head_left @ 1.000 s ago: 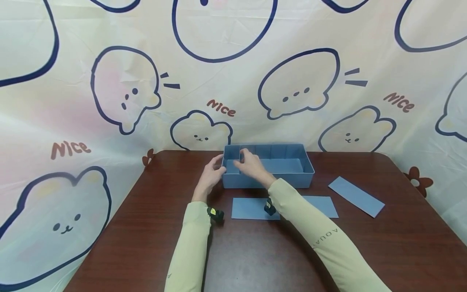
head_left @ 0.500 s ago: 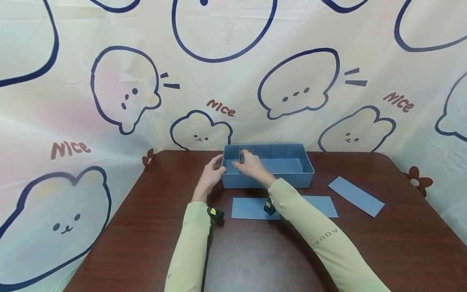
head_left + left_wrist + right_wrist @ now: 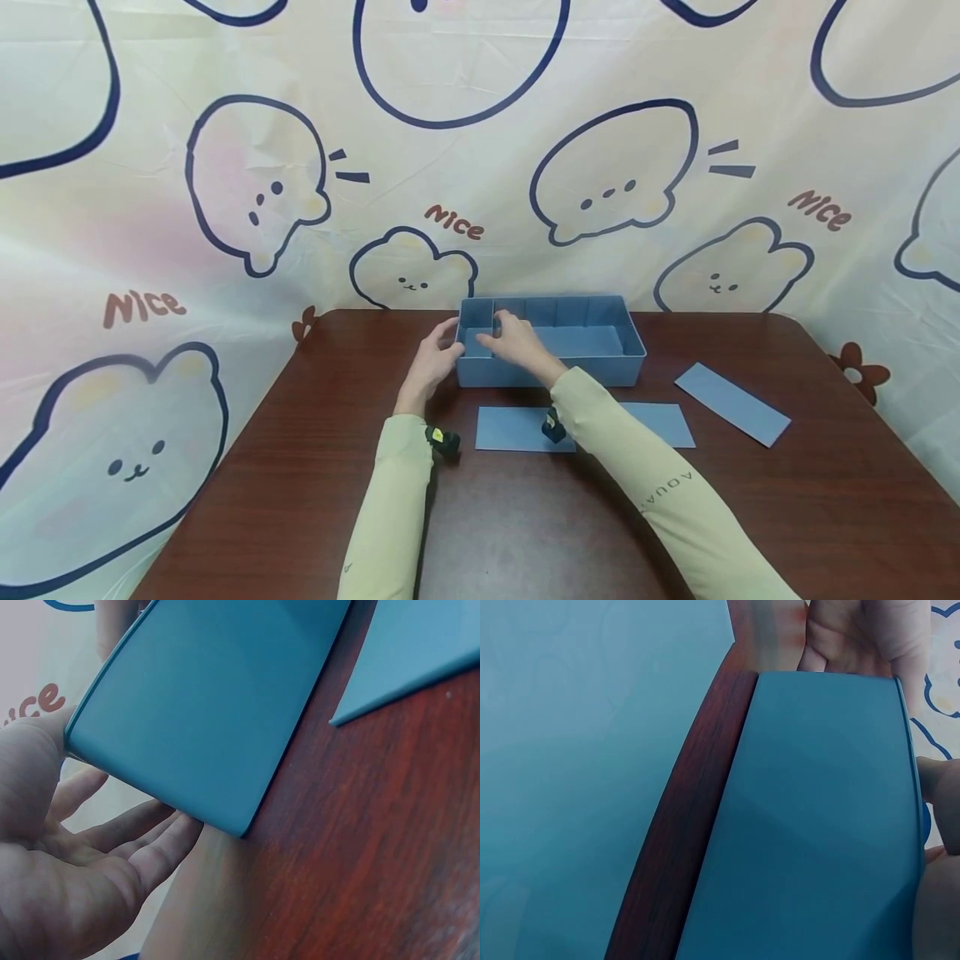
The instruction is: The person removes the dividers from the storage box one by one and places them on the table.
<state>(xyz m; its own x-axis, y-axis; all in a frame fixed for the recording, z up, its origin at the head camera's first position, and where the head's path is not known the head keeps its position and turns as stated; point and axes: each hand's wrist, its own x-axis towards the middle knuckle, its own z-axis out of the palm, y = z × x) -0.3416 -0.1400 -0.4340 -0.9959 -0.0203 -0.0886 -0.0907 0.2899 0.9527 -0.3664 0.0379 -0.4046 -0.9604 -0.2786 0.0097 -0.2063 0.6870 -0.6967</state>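
A long blue open-topped box (image 3: 551, 372) stands at the far side of the table. My left hand (image 3: 431, 362) grips its left end; in the left wrist view the thumb lies at the rim and the fingers (image 3: 154, 855) rest along the end wall. Near that end a thin blue divider (image 3: 493, 312) stands upright across the inside. My right hand (image 3: 522, 342) reaches over the front wall and pinches the divider, thumb on its left and index finger on its right. The lower part of the divider and those fingertips are partly hidden.
A flat blue panel (image 3: 517, 428) lies in front of the box, its middle covered by my right sleeve (image 3: 645, 458). Another blue panel (image 3: 732, 405) lies slanted to the right. A patterned cloth (image 3: 510, 175) hangs behind the brown table (image 3: 322, 492).
My right thumb has shifted very slightly to the left. The left hand, the box and the panels stay where they were.
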